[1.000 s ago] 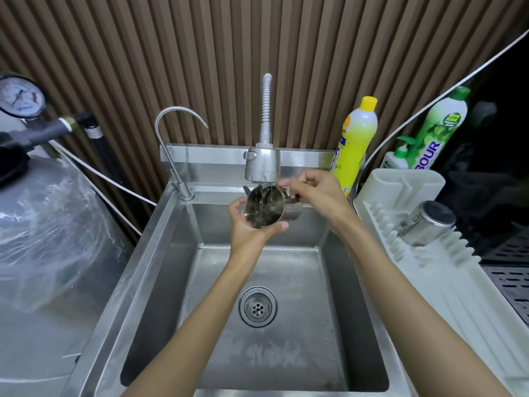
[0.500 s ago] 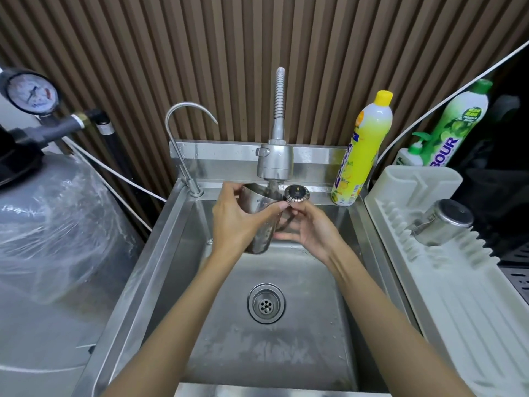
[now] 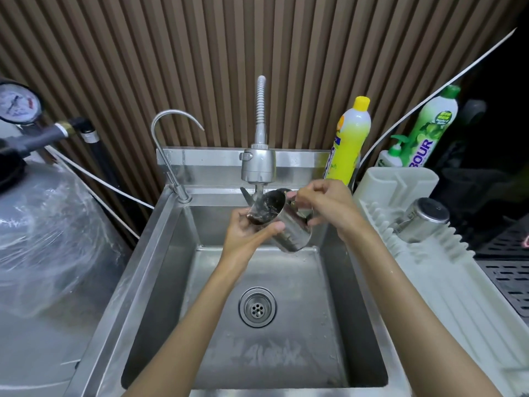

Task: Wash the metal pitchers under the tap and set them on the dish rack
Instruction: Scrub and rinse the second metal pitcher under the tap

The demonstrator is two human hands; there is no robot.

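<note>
Half a second ago the pitcher [image 3: 289,224] stood upright; now it is tipped, mouth under the tap [image 3: 258,164] above the sink [image 3: 160,253], so rinsing looks underway. The left hand [image 3: 246,236] clasps its rim and the right hand [image 3: 323,204] curls round the handle. It is wet, shiny steel, dark inside; a second pitcher [image 3: 423,219] lies on the dish rack [image 3: 429,267]

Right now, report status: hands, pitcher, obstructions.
Left hand, right hand both grip metal pitcher, tilted under running tap. Second pitcher inverted on dish rack. Nothing in the way.
</note>
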